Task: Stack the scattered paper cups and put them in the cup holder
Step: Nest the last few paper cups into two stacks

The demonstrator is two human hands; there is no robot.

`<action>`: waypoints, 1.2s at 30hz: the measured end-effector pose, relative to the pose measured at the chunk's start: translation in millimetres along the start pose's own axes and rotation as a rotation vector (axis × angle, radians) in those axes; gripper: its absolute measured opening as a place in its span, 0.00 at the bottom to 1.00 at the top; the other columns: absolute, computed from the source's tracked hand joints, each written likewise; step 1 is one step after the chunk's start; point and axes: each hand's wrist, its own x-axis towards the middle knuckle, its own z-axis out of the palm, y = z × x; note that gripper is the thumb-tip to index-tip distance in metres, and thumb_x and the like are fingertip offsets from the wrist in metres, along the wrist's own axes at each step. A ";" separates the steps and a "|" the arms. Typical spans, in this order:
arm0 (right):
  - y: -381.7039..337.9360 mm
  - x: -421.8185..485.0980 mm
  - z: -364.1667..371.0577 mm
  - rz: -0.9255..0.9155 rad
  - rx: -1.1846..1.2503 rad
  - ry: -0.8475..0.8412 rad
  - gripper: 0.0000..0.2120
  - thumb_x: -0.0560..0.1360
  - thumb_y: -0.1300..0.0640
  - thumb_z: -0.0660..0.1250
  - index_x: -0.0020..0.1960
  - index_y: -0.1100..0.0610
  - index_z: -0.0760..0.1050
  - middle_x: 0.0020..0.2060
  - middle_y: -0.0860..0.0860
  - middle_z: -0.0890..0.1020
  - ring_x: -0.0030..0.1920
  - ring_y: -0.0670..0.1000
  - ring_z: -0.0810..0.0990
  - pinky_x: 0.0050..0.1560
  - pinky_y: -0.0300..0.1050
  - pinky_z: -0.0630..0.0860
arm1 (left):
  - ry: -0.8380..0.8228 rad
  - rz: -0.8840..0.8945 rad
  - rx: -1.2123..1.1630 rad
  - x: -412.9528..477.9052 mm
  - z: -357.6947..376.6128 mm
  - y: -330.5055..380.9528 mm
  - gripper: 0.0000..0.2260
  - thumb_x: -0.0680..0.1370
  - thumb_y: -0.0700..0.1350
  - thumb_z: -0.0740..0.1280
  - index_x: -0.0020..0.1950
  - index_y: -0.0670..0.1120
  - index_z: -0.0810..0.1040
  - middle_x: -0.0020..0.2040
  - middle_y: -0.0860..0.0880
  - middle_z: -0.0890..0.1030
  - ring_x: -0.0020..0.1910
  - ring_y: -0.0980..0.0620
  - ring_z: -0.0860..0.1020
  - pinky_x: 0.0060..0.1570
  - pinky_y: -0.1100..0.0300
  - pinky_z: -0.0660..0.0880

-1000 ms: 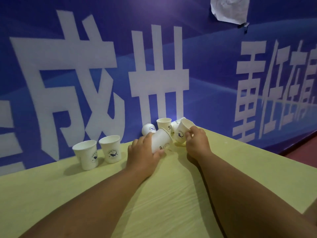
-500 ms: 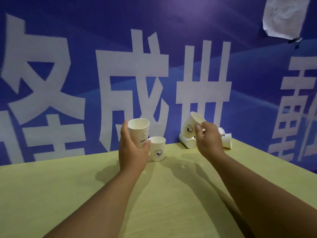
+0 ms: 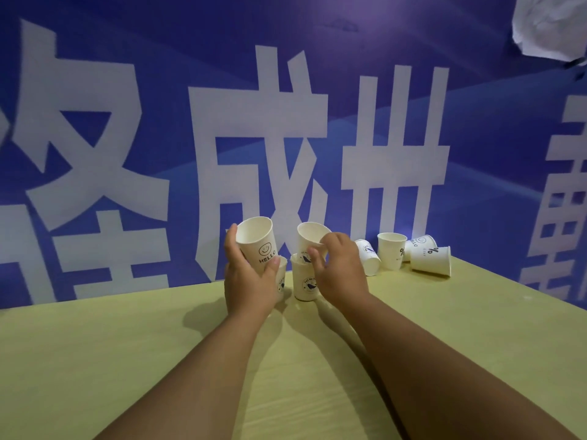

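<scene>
Nearest you, over the yellow-green table (image 3: 127, 360), both forearms reached forward and each hand was clamped on 1 cup, so the stacking had only begun. Your left hand (image 3: 251, 281) had thumb and fingers curled round the HELLO cup (image 3: 257, 239), upright and lifted, directly above a partly hidden cup (image 3: 282, 277) standing just behind your fingers. I could not tell whether the base had entered it. Your right hand (image 3: 341, 274) pinched a tilted cup (image 3: 311, 236) by its rim, mouth leaning away from your left grip, its base at the mouth of the whale cup (image 3: 305, 284) standing just below that grip. By my reading, 2 pairs were about to nest, but neither was seated. Farther out, beyond your right grip, 4 cups waited untouched: a lying cup (image 3: 368, 258) closest to it, then an upright cup (image 3: 391, 252), then a second HELLO cup (image 3: 421, 244) and a % cup (image 3: 432, 260), both on their sides and well apart from your hands. Those 4 had to be gathered, the pairs joined into 1 stack, and that stack put away. No cup holder was in view, so I judged most of the task lay ahead. Behind everything hung the blue banner (image 3: 158, 90).
</scene>
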 end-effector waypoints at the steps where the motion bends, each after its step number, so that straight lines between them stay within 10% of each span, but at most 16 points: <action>1: 0.5 -0.4 0.6 -0.002 -0.016 -0.021 0.11 0.81 0.47 0.64 0.57 0.53 0.73 0.58 0.49 0.76 0.57 0.51 0.73 0.58 0.52 0.77 | 0.001 -0.008 -0.009 1.3 -0.4 0.2 0.43 0.76 0.46 0.75 0.78 0.63 0.48 0.74 0.49 0.68 0.69 0.44 0.72 0.58 0.46 0.77; 9: -4.5 -6.9 7.4 0.126 0.065 -0.110 0.31 0.77 0.37 0.65 0.76 0.45 0.60 0.69 0.47 0.75 0.67 0.52 0.75 0.62 0.52 0.77 | -0.054 -0.023 0.001 14.4 0.9 -0.7 0.41 0.78 0.47 0.73 0.77 0.65 0.47 0.75 0.49 0.68 0.69 0.46 0.72 0.58 0.48 0.76; 25: 7.4 -14.9 12.4 0.293 0.191 -0.222 0.27 0.81 0.42 0.62 0.78 0.44 0.60 0.72 0.46 0.72 0.69 0.52 0.74 0.67 0.54 0.75 | -0.099 -0.033 0.075 19.7 1.1 -9.5 0.13 0.82 0.48 0.65 0.66 0.53 0.72 0.64 0.52 0.74 0.64 0.47 0.74 0.55 0.51 0.77; 36: 7.6 -15.5 11.4 0.092 0.010 -0.349 0.27 0.82 0.48 0.63 0.79 0.45 0.60 0.77 0.47 0.66 0.73 0.51 0.69 0.70 0.50 0.69 | -0.200 0.004 0.222 17.0 2.1 -10.7 0.17 0.85 0.52 0.58 0.73 0.50 0.71 0.72 0.50 0.71 0.67 0.50 0.72 0.58 0.55 0.74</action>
